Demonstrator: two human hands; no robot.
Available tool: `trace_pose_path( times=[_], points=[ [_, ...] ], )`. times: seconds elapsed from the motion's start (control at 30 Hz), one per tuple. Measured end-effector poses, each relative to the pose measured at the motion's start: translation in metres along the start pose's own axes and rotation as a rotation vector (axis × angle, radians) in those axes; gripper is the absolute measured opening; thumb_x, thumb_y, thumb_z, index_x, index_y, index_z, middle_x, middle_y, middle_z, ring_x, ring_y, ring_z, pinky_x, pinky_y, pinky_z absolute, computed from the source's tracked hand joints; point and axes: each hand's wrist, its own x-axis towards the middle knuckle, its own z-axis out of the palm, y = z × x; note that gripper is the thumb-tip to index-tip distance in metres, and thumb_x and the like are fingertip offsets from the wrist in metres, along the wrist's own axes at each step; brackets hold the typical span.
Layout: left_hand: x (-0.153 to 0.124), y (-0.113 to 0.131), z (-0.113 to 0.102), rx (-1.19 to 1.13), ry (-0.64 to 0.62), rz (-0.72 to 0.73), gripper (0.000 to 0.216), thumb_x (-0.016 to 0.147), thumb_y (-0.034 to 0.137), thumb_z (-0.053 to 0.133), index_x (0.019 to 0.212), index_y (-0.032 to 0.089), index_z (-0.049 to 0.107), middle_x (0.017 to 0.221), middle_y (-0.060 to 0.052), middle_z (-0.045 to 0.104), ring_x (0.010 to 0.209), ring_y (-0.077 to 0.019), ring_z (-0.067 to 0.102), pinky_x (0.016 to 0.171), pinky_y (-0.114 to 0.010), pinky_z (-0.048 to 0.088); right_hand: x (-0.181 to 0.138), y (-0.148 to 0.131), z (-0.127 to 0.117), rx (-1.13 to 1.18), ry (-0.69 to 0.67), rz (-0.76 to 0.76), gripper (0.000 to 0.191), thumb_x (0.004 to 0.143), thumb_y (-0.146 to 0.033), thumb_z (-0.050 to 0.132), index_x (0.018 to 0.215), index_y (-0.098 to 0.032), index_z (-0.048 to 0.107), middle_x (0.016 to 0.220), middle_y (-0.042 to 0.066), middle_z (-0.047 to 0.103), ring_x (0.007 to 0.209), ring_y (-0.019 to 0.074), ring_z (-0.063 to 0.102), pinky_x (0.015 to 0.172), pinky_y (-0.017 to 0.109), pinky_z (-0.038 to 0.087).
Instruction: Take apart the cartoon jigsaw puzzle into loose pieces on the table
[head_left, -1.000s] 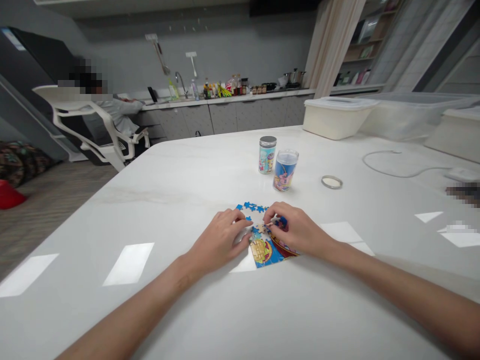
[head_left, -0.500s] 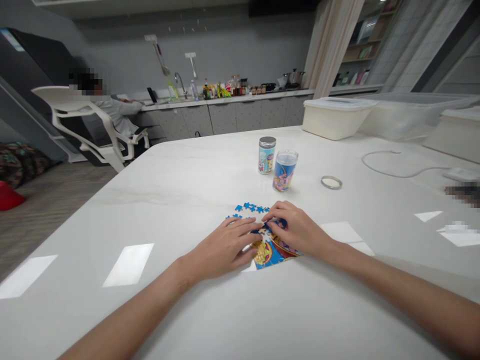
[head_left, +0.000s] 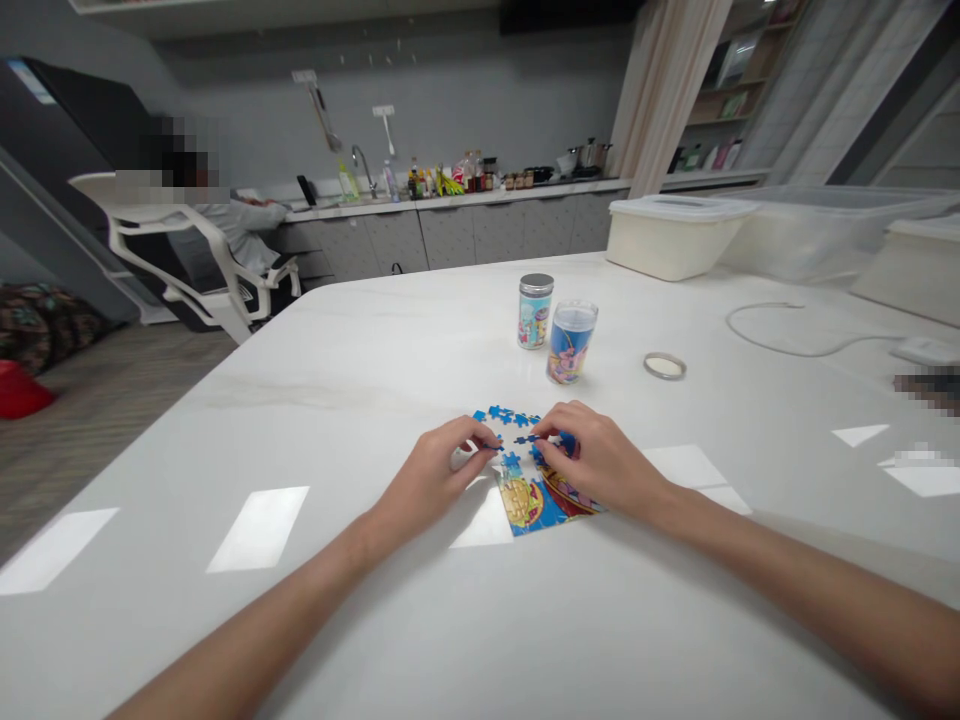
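Delicately, left hand (head_left: 441, 466) pinches 1 blue jigsaw piece (head_left: 498, 446), right hand (head_left: 595, 453) 1 dark piece (head_left: 523, 440); likely light, stiff, best edge-held.

1 person (head_left: 251, 235) sits in a white chair (head_left: 225, 262); 3 storage bins (head_left: 671, 238) stand near a pale cable (head_left: 810, 355).

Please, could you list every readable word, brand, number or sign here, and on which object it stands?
No text can be read.
Pale sticker, upper left: too small and blurred.
Bottles at the back: too small.
Silver-lidded jar and blue-printed container: pictures, no readable words.
Puzzle: picture, no readable words.
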Motion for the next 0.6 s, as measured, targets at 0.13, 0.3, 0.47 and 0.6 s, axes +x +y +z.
trace_pose_path(
  times=[0.13,0.3,0.47,0.6],
  points=[
    [0.0032,-0.0023,-0.0021,-0.198,-0.006,-0.202,0.011,0.085,0.027,0.061,0.093,0.019,0.059,0.089,-0.003,0.07,0.08,-0.0155,0.066,0.073,-0.029,0.054,0.0002,-0.0007,-0.0008,0.009,-0.01,0.007,0.012,0.087,-0.016,0.054,0.082,-0.02,0.064,0.084,0.005,0.067,0.084,0.02,0.059,0.077,0.036,0.048],
    [0.0056,-0.0083,-0.0045,-0.176,0.01,-0.193,0.013,0.086,0.026,0.06,0.092,0.02,0.07,0.09,-0.004,0.071,0.084,-0.0169,0.067,0.076,-0.031,0.054,0.0009,-0.0022,-0.0021,-0.006,-0.045,-0.02,0.017,0.089,-0.017,0.052,0.084,-0.019,0.068,0.083,0.006,0.068,0.084,0.0202,0.06,0.076,0.036,0.048],
    [0.005,-0.0073,-0.0072,-0.016,0.042,-0.126,0.018,0.088,0.026,0.056,0.091,0.022,0.073,0.091,-0.004,0.072,0.078,-0.0157,0.065,0.068,-0.028,0.054,0.0015,-0.0013,-0.0018,-0.043,-0.067,-0.029,0.019,0.089,-0.017,0.053,0.085,-0.02,0.071,0.083,0.006,0.069,0.085,0.0211,0.06,0.076,0.037,0.049],
    [0.0027,-0.0077,-0.0083,0.116,0.047,-0.165,0.016,0.087,0.023,0.058,0.095,0.023,0.071,0.087,-0.001,0.073,0.074,-0.0157,0.065,0.07,-0.03,0.054,0.0016,-0.0007,-0.002,-0.039,-0.06,-0.013,0.018,0.088,-0.017,0.056,0.086,-0.021,0.074,0.085,0.006,0.07,0.086,0.0218,0.061,0.078,0.038,0.05]
  ],
)
